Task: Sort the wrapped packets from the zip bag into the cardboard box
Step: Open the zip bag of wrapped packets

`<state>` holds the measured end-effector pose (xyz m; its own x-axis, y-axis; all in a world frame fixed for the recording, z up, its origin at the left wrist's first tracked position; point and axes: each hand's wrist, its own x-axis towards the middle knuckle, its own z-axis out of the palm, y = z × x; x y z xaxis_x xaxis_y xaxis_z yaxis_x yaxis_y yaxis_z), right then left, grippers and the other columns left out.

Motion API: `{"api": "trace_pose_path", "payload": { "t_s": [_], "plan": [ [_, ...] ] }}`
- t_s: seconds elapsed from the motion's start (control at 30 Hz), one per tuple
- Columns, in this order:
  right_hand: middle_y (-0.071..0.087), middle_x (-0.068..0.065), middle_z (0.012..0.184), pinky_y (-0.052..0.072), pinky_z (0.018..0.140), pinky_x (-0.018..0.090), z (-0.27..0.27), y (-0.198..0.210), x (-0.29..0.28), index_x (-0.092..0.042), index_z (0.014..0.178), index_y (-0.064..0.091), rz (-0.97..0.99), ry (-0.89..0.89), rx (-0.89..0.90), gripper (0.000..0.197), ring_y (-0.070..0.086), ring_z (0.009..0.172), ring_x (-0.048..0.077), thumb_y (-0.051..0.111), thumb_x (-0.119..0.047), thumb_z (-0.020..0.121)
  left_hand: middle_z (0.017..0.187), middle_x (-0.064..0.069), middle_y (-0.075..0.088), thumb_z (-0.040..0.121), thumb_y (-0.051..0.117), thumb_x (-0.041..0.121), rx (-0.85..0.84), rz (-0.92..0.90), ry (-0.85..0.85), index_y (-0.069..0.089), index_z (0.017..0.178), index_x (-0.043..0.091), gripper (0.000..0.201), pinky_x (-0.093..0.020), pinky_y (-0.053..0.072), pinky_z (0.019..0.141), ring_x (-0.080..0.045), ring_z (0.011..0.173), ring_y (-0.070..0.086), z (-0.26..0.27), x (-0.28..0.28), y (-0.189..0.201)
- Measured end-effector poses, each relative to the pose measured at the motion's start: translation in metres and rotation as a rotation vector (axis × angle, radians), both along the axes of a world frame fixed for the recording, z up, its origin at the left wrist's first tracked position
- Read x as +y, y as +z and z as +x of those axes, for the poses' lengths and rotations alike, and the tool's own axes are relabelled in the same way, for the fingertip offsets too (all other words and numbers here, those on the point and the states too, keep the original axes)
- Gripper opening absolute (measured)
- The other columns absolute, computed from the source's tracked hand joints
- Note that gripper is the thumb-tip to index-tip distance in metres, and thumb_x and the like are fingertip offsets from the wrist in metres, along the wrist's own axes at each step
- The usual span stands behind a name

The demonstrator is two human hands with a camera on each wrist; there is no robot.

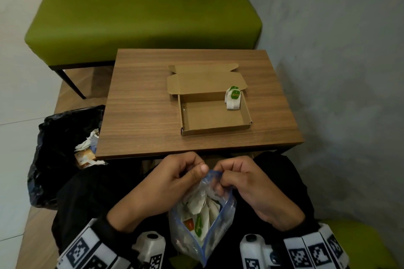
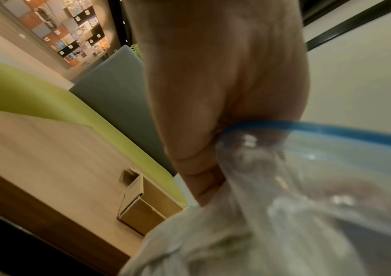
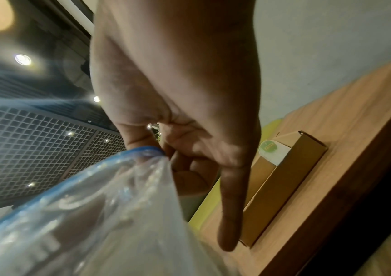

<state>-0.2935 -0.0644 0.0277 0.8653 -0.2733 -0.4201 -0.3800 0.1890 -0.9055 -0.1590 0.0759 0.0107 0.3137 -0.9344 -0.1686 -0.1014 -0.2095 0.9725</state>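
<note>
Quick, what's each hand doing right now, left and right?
Left hand: pinching the zip bag at its blue rim.
Right hand: pinching the same rim from the other side.

The right hand point(image 3: 184, 115) pinches the blue-edged rim of the clear zip bag point(image 3: 90, 214). Beyond it, a cardboard box point(image 3: 281, 190) sits on the wooden surface point(image 3: 354, 115), a green-tagged packet point(image 3: 272, 151) inside.

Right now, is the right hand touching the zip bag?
Touching. The head view shows the right hand pinching the blue rim of the zip bag; the right wrist view shows its fingers on that rim.
</note>
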Motion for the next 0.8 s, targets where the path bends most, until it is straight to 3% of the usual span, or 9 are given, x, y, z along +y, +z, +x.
{"api": "trace_pose_path", "payload": {
  "t_s": [0.07, 0.17, 0.27, 0.33, 0.4, 0.5, 0.57, 0.7, 0.8],
  "plan": [
    [0.061, 0.012, 0.063, 0.046, 0.061, 0.019, 0.0, -0.002, 0.001, -0.001, 0.079, 0.069, -0.017, -0.027, 0.0, 0.027, 0.056, 0.059, 0.013, 0.048, 0.012, 0.087, 0.057, 0.007, 0.05, 0.097, 0.051, 0.043, 0.037, 0.068, -0.04, 0.059, 0.07, 0.024, 0.034, -0.029, 0.036, 0.053, -0.009, 0.052, 0.044, 0.004, 0.0, 0.001],
    [0.068, 0.007, 0.065, 0.048, 0.06, 0.019, 0.004, -0.005, 0.001, -0.002, 0.093, 0.069, -0.079, -0.119, 0.021, 0.018, 0.06, 0.056, 0.008, 0.054, 0.009, 0.09, 0.054, 0.007, 0.047, 0.099, 0.046, 0.042, 0.124, 0.113, -0.026, 0.056, 0.066, 0.022, 0.04, -0.028, 0.036, 0.052, -0.011, 0.049, 0.042, 0.001, 0.001, 0.001],
    [0.073, 0.002, 0.077, 0.054, 0.066, 0.024, 0.01, -0.006, -0.001, -0.012, 0.094, 0.071, -0.303, -0.196, 0.055, 0.007, 0.067, 0.066, 0.011, 0.069, -0.009, 0.089, 0.049, 0.001, 0.05, 0.101, 0.042, 0.035, 0.205, 0.073, 0.244, 0.056, 0.058, 0.021, 0.047, -0.024, 0.037, 0.048, -0.01, 0.043, 0.044, -0.007, -0.003, -0.004],
    [0.07, -0.004, 0.083, 0.056, 0.07, 0.026, 0.012, -0.003, -0.002, -0.024, 0.093, 0.069, -0.489, -0.192, 0.103, 0.02, 0.065, 0.073, 0.011, 0.079, -0.034, 0.078, 0.046, -0.003, 0.049, 0.103, 0.041, 0.029, 0.248, 0.038, 0.48, 0.056, 0.057, 0.014, 0.05, -0.022, 0.037, 0.045, -0.012, 0.04, 0.043, -0.008, -0.006, -0.009],
    [0.064, -0.009, 0.079, 0.056, 0.067, 0.029, 0.011, 0.005, 0.0, -0.03, 0.089, 0.063, -0.635, -0.144, 0.194, 0.04, 0.06, 0.068, 0.006, 0.078, -0.058, 0.064, 0.048, -0.006, 0.052, 0.104, 0.041, 0.029, 0.232, 0.019, 0.675, 0.057, 0.061, 0.008, 0.051, -0.022, 0.04, 0.044, -0.014, 0.042, 0.047, -0.005, -0.008, -0.014],
    [0.064, -0.01, 0.07, 0.055, 0.065, 0.03, 0.011, 0.013, 0.005, -0.03, 0.082, 0.062, -0.77, -0.042, 0.34, 0.045, 0.062, 0.065, 0.003, 0.073, -0.068, 0.06, 0.047, -0.02, 0.048, 0.106, 0.039, 0.032, 0.106, -0.021, 0.852, 0.052, 0.057, 0.0, 0.06, -0.03, 0.04, 0.048, -0.021, 0.044, 0.047, -0.002, -0.009, -0.02],
    [0.069, -0.01, 0.069, 0.056, 0.065, 0.031, 0.013, 0.006, 0.007, -0.027, 0.077, 0.067, -0.701, -0.02, 0.336, 0.036, 0.066, 0.065, 0.004, 0.074, -0.061, 0.068, 0.051, -0.027, 0.05, 0.106, 0.039, 0.035, 0.061, -0.04, 0.904, 0.051, 0.058, -0.004, 0.063, -0.035, 0.04, 0.051, -0.024, 0.047, 0.047, -0.001, -0.009, -0.021],
    [0.076, 0.005, 0.077, 0.058, 0.068, 0.032, 0.02, -0.011, 0.01, -0.014, 0.083, 0.074, -0.193, -0.309, 0.18, 0.013, 0.074, 0.07, 0.018, 0.067, -0.022, 0.092, 0.051, -0.009, 0.052, 0.105, 0.039, 0.035, 0.224, -0.099, 0.899, 0.056, 0.064, 0.008, 0.052, -0.025, 0.042, 0.044, -0.014, 0.043, 0.049, -0.001, -0.009, -0.021],
    [0.077, 0.009, 0.094, 0.058, 0.087, 0.043, 0.02, -0.015, 0.012, -0.011, 0.095, 0.074, 0.114, -0.398, 0.164, 0.016, 0.072, 0.089, 0.022, 0.059, -0.017, 0.098, 0.049, 0.0, 0.055, 0.104, 0.035, 0.037, 0.196, -0.098, 0.826, 0.054, 0.063, 0.007, 0.055, -0.022, 0.042, 0.044, -0.008, 0.044, 0.051, -0.008, -0.005, -0.024]
  ]
}}
